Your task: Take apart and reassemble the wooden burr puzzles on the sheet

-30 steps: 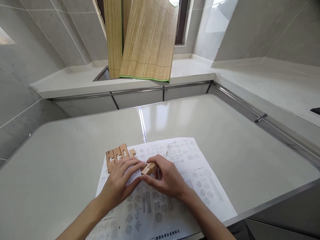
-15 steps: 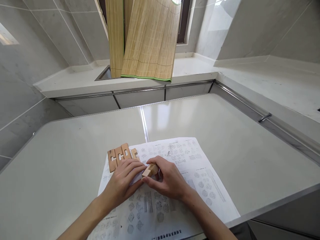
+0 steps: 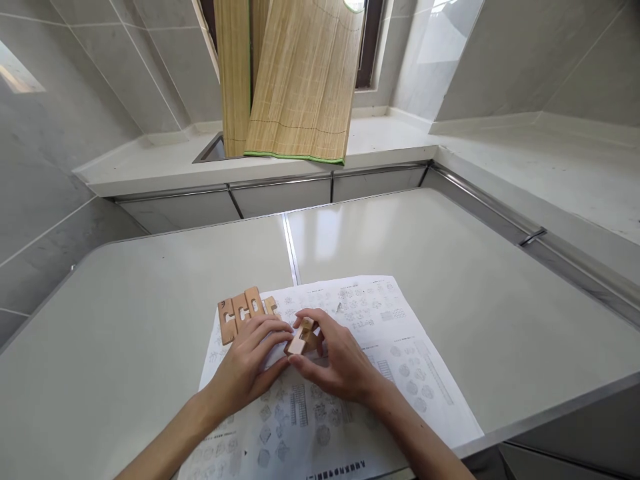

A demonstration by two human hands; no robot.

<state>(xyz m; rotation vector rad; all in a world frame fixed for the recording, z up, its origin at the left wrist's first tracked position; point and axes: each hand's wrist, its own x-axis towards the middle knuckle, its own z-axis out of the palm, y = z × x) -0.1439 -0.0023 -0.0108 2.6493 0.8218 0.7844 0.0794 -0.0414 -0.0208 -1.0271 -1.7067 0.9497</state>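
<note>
Notched wooden block (image 3: 298, 345) between our hands, over printed sheet (image 3: 405, 333), long axis near-left to far-right; our right hand (image 3: 337, 355) nearer, thumb and fingers pinching it; left hand (image 3: 249, 353) just left, fingers together, grip unclear

Grey marbled wall tiles (image 3: 35, 147) rise around me. Straw-coloured, green-edged slatted mats (image 3: 305, 80) partly cover a dark-framed window (image 3: 369, 57) above a smooth white ledge (image 3: 383, 137), and daylight glares softly off the glossy pale-grey tabletop (image 3: 400, 247), split by a bright straight seam (image 3: 290, 247).
</note>
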